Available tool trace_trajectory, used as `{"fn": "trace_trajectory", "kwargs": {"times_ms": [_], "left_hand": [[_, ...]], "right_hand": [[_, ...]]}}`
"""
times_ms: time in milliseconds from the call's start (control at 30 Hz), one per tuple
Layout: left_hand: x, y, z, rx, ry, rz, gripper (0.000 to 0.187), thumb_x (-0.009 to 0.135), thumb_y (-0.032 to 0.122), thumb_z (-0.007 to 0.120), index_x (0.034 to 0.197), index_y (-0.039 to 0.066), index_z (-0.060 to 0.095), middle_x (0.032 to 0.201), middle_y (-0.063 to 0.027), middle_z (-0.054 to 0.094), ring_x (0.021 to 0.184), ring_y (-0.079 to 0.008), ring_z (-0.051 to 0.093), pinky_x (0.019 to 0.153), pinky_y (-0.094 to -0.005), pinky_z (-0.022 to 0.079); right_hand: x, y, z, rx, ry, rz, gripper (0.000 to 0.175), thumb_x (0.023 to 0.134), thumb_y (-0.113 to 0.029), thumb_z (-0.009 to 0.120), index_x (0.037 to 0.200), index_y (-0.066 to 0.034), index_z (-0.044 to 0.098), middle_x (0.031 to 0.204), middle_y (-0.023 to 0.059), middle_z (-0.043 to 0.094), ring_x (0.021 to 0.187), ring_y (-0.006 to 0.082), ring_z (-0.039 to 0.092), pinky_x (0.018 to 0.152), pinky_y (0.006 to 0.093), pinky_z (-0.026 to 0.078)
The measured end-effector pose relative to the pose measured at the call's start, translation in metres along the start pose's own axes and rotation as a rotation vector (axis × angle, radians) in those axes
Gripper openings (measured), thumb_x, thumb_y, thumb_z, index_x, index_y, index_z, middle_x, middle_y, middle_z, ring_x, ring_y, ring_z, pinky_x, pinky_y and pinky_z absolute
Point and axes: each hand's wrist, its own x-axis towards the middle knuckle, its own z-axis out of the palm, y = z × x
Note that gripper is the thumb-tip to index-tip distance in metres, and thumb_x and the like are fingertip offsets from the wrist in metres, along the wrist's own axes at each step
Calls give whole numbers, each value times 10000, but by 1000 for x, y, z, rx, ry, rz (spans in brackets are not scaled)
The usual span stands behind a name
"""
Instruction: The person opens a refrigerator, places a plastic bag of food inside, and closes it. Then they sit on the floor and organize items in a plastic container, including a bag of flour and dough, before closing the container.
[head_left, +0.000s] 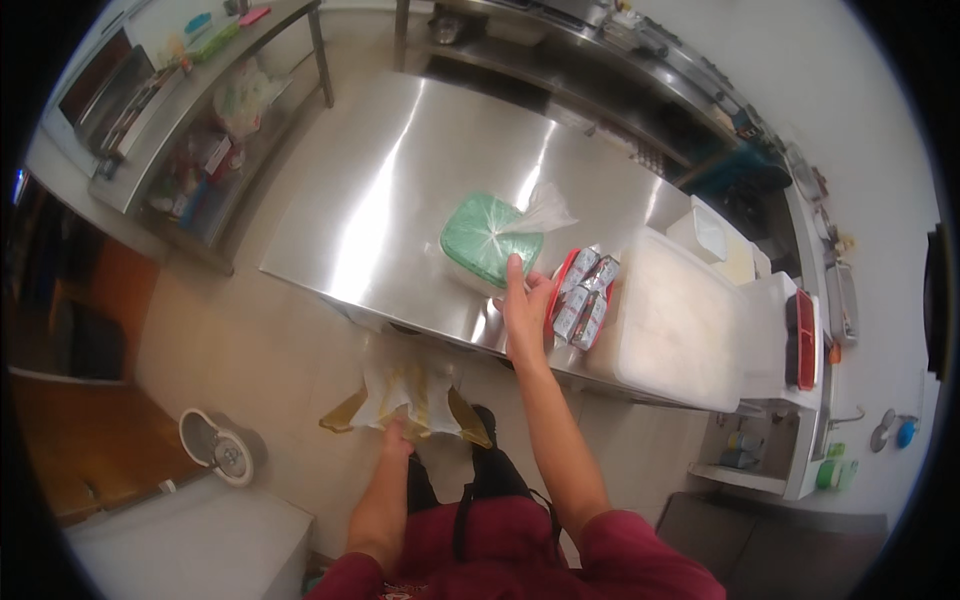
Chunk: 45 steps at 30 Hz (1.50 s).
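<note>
My left hand (400, 437) grips the top of a white and yellow plastic bag (409, 390), which hangs in front of the steel table's near edge. Over the stainless steel table (360, 187), my right hand (525, 304) has its thumb up and fingers apart. It is at the near right corner of a green-lidded container (480, 225) wrapped in a clear plastic bag, whose twisted end (547, 210) sticks out to the right. Whether the fingers touch the container is not plain. Just right of that hand, a red basket (551, 300) holds several silver packets (581, 296).
A large translucent lidded bin (679, 315) stands at the table's right end, beside white containers (697, 232). Steel shelving (247, 127) with bags is at the left. A round white bin (221, 446) is on the floor at lower left. Kitchen counters (600, 82) run behind.
</note>
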Motion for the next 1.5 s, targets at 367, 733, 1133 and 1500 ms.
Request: {"fn": "trace_trajectory", "kwargs": {"times_ms": [367,733,1133,1500], "left_hand": [[-61,31,-51,176,167,-120,270,874,316,657,1116,210,604,1200,-14,532,1130,-271,466,892,-482,472],[-62,40,-77,224,59,-118,442,949,324,635,1364,246,504,1383,-63,396,1232,-237,421,980,-427,464],[-65,79,-76,183,90,-124,350,969,300,639,1300,188,620,1239,-21,557,977,-184,568,744,-306,546],[-30,70,-53,192,212,-91,436,1044,398,366,1236,115,636,1171,-18,710,943,-144,627,675,-269,530]], "right_hand": [[7,-6,-4,494,-155,198,282,932,-154,633,1139,2,523,1135,140,563,1056,297,602,845,536,572],[-113,33,-59,399,-222,385,157,914,-99,677,849,-83,534,868,16,575,803,147,593,686,353,570],[-227,94,-155,486,-255,459,164,941,-85,671,857,-103,532,884,6,590,790,125,598,678,297,535],[-346,146,-387,792,364,442,127,936,-80,649,1000,-15,561,1070,126,614,1036,275,643,908,511,577]]}}
